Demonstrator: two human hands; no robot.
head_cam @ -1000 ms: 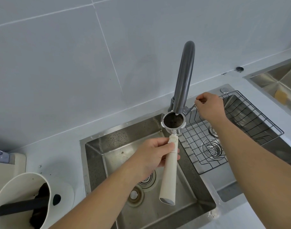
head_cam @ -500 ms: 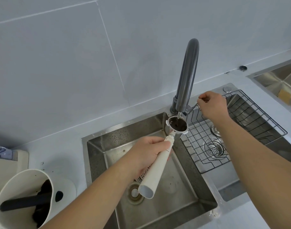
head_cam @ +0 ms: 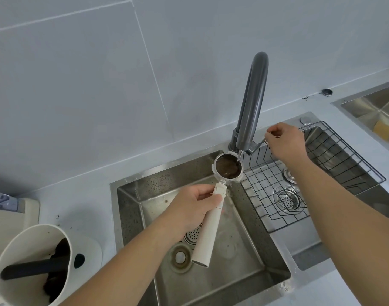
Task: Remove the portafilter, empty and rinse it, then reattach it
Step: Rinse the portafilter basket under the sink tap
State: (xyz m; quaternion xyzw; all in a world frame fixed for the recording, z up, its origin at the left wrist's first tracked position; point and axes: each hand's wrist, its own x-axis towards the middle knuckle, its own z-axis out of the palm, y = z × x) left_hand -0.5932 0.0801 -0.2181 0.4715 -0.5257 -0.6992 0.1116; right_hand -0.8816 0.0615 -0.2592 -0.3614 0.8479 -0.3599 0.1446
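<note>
- I am holding the portafilter (head_cam: pixel 220 195) by its cream handle in my left hand (head_cam: pixel 194 208), grip wrapped tight around the upper part of the handle, with the round steel basket right under the tap (head_cam: pixel 251 102) spout.
- My right hand (head_cam: pixel 285 142), just right of the tap, is pinching the thin metal lever (head_cam: pixel 258 145), grip closed on it.
- I judge that I am partway through: the portafilter is off the machine and seems emptied, since dark grounds are lying in the white bin (head_cam: pixel 34 261) far to the tap's left on the desk (head_cam: pixel 78 204).
- Rinsing looks under way: a thin stream is falling into the basket, which is looking brown and wet inside.
- Finishing the rinse and reattaching are not yet done; no machine is showing clearly.
- The sink (head_cam: pixel 251 281) below the tap is brushed steel, square-cornered and speckled with droplets.
- Right of the tap, a black wire rack (head_cam: pixel 335 164) is sitting over a second basin.
- The tap is a smooth, matte grey arched tube.
</note>
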